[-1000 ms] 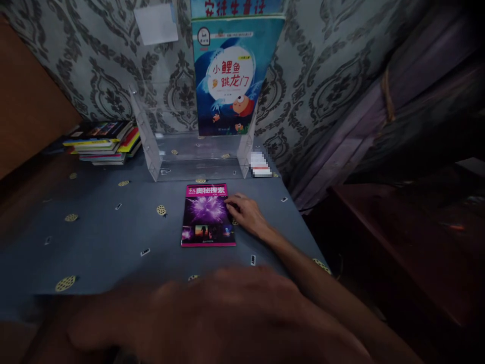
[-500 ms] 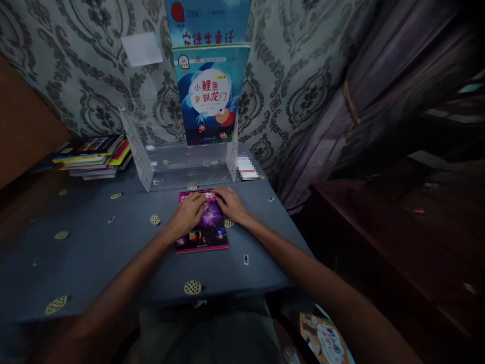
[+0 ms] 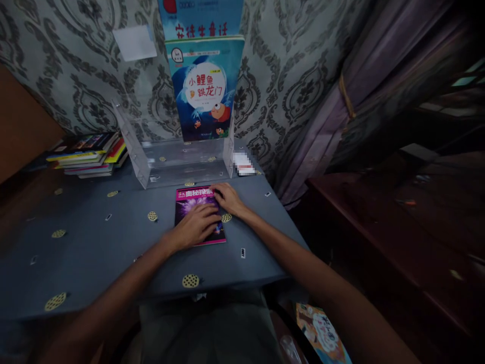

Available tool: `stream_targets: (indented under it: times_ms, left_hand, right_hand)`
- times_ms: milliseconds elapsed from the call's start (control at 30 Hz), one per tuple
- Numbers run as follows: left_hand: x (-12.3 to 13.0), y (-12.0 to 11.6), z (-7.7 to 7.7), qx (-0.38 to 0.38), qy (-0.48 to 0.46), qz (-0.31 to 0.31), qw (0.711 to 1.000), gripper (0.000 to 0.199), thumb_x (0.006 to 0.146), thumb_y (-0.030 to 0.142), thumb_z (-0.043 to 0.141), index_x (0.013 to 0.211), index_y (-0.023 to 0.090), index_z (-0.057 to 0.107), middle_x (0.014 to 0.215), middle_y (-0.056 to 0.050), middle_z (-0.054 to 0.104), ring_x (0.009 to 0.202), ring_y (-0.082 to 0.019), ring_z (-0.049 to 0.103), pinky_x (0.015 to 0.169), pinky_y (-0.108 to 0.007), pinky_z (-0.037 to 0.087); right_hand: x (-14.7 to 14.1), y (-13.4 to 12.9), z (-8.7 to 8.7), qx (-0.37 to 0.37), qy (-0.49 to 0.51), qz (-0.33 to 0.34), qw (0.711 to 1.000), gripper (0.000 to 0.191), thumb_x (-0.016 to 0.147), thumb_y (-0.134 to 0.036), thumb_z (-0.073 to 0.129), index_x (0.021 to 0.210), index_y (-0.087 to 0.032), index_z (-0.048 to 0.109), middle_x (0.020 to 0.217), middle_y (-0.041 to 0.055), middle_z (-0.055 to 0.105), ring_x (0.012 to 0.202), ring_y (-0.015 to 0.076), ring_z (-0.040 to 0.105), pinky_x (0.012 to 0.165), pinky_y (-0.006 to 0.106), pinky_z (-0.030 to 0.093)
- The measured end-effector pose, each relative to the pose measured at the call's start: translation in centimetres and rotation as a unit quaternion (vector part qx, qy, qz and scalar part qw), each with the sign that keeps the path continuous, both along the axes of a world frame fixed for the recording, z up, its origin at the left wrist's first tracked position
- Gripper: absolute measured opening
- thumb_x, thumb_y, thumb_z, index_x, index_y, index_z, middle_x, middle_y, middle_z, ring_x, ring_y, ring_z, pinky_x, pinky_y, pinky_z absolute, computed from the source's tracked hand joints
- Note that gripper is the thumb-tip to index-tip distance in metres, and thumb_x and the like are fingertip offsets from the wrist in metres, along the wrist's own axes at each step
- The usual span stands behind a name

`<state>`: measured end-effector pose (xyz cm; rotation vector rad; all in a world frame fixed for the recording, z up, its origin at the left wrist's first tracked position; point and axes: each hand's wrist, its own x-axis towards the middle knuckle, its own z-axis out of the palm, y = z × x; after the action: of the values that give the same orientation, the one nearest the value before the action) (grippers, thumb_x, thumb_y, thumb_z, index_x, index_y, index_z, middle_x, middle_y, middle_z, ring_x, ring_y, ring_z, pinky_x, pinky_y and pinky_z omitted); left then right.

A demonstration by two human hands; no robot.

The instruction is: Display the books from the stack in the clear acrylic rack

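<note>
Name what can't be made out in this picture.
All in head view:
Purple booklet: lower cover, partly hidden by the left hand.
Andersen fairy-tale book: top cut by upper edge, lower cover behind carp storybook.
White-and-red item: pixelated.
Orange book: cut by lower edge.

Domestic Interior: A Room Probably in a Home

The furnishings suggest a household room rather than an office or shop. The wall (image 3: 286, 60) bears a dark ornamental damask pattern on a pale ground. At right hangs a mauve curtain (image 3: 316, 134), gathered by a cord tie (image 3: 346, 96). The tabletop (image 3: 91, 253) is dressed in a blue-grey cloth with yellow pineapple-like motifs. Reading matter is plentiful: a stack of books (image 3: 89, 156) at left, a fish-illustrated book (image 3: 206, 88) upright at a clear rack (image 3: 131, 146), and a magenta-bordered book (image 3: 191, 202) lying flat. A reddish-brown piece of furniture (image 3: 352, 222) stands in the dim area at right.
</note>
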<state>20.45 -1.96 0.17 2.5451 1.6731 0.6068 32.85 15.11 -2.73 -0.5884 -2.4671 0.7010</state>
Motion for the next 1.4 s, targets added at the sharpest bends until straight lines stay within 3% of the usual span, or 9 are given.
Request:
stream_targets:
  times_ms: [100,433,667,900,1033,1200,1300,1400]
  left_hand:
    - [1.2,-1.0,0.4,-0.020,-0.002,-0.041,0.999,0.028,0.100,0.028,0.050,0.121,0.024,0.069,0.134,-0.010,0.065,0.129,-0.026,0.055,0.111,-0.050,0.043]
    - [1.2,-1.0,0.2,-0.007,-0.030,-0.039,0.999,0.030,0.100,0.023,0.046,0.122,0.022,0.067,0.127,-0.010,0.067,0.121,-0.024,0.059,0.108,-0.049,0.046]
    - [0.0,-1.0,-0.3,0.047,-0.084,0.077,0.992,0.028,0.099,0.019,0.043,0.114,0.022,0.068,0.112,-0.009,0.071,0.106,-0.023,0.064,0.097,-0.044,0.053]
    - [-2.1,-0.8,-1.0,0.060,-0.087,0.175,0.979,0.022,0.097,0.016,0.047,0.106,0.019,0.066,0.110,-0.010,0.069,0.106,-0.025,0.061,0.095,-0.044,0.051]
    - [-2.2,-0.7,-1.1,0.044,-0.062,0.184,0.980,0.021,0.098,0.018,0.047,0.110,0.018,0.064,0.113,-0.010,0.067,0.107,-0.026,0.059,0.094,-0.044,0.049]
    - [-1.9,-0.8,-1.1,0.041,-0.046,0.193,0.979,0.021,0.099,0.020,0.046,0.113,0.020,0.062,0.115,-0.009,0.065,0.108,-0.026,0.057,0.092,-0.044,0.048]
    - [-1.8,-0.8,-1.1,0.043,-0.048,0.191,0.979,0.021,0.098,0.019,0.046,0.113,0.019,0.061,0.115,-0.010,0.065,0.108,-0.026,0.057,0.093,-0.043,0.047]
    - [-1.8,-0.7,-1.0,0.039,-0.047,0.193,0.979,0.021,0.098,0.019,0.046,0.113,0.019,0.061,0.113,-0.010,0.065,0.107,-0.026,0.057,0.092,-0.043,0.047]
  right_hand:
    - [0.0,-0.1,0.1,0.005,0.001,0.001,1.000,0.034,0.091,-0.012,0.051,0.120,-0.019,0.068,0.126,0.0092,0.071,0.116,0.0244,0.060,0.106,0.042,0.043]
    - [1.1,-1.7,0.0,0.018,-0.001,0.008,1.000,0.035,0.092,-0.012,0.050,0.122,-0.018,0.068,0.131,0.0128,0.068,0.124,0.0259,0.059,0.107,0.046,0.044]
    - [2.6,-4.4,0.6,-0.012,0.038,-0.006,0.999,0.034,0.091,-0.010,0.050,0.116,-0.019,0.071,0.120,0.0126,0.068,0.113,0.0255,0.062,0.101,0.044,0.048]
    - [3.7,-5.6,1.1,-0.106,0.069,-0.081,0.989,0.026,0.091,-0.020,0.054,0.108,-0.021,0.073,0.094,0.0051,0.067,0.077,0.0167,0.062,0.076,0.031,0.053]
    - [3.7,-5.1,0.7,-0.255,0.137,-0.089,0.953,0.020,0.087,-0.027,0.059,0.099,-0.019,0.073,0.089,0.0045,0.070,0.078,0.0183,0.065,0.076,0.034,0.057]
    - [3.4,-4.7,0.7,-0.455,0.213,-0.079,0.861,0.023,0.075,-0.036,0.072,0.092,-0.021,0.070,0.086,0.0029,0.071,0.083,0.0190,0.070,0.081,0.037,0.060]
    - [3.4,-5.0,1.1,-0.506,0.211,-0.077,0.833,0.026,0.070,-0.037,0.077,0.090,-0.021,0.070,0.089,0.0033,0.071,0.081,0.0175,0.069,0.076,0.033,0.060]
    - [3.3,-5.3,1.2,-0.514,0.201,-0.065,0.831,0.029,0.069,-0.036,0.078,0.094,-0.021,0.071,0.091,0.0025,0.072,0.081,0.0159,0.067,0.074,0.029,0.057]
